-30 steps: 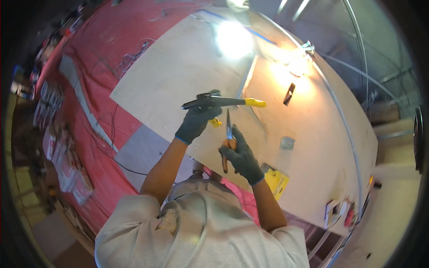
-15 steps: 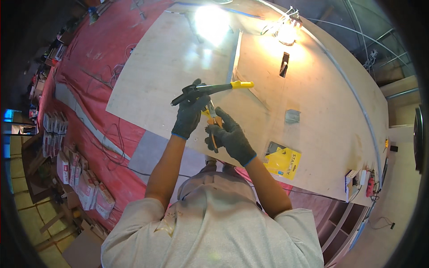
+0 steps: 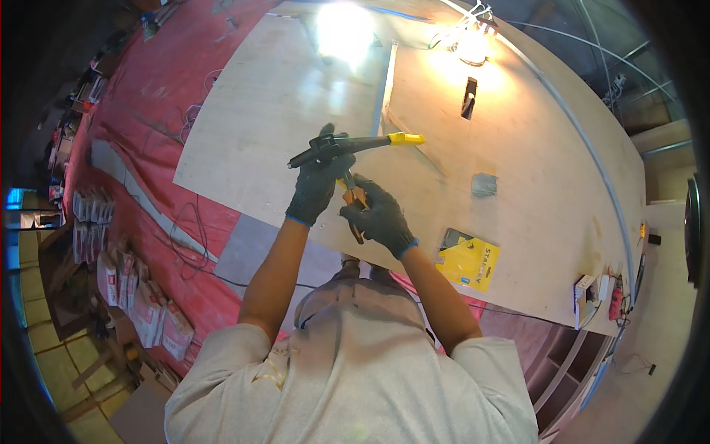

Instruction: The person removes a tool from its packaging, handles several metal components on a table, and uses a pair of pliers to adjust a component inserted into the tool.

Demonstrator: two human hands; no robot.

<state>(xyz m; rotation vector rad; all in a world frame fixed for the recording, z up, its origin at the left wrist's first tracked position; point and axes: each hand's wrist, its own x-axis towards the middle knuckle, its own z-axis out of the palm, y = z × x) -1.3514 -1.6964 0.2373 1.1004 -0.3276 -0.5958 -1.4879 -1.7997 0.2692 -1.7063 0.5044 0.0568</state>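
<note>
My gloved left hand [image 3: 319,181] is wrapped round what looks like a hand riveter [image 3: 370,143], black with a yellow-ended handle stretching to the right. Its blunt black head points left past my thumb. Just below it, my gloved right hand [image 3: 379,216] grips pliers with orange-and-black handles [image 3: 353,198]. The jaws of the pliers point up toward the tool and the left palm; whether they touch it is hidden by the gloves. Both hands are held above the near edge of a plywood surface [image 3: 259,126].
A yellow package [image 3: 479,265] and a grey square piece [image 3: 484,185] lie to the right. Farther back are a black hand plane [image 3: 470,98] and a glowing work lamp [image 3: 473,50]. Red sheeting [image 3: 140,96] covers the floor at left, with stacked bags [image 3: 148,311] and a cable [image 3: 194,240].
The black tool has shifted slightly to the right. The pliers and both hands stay close together, with my right hand moved only a little.
</note>
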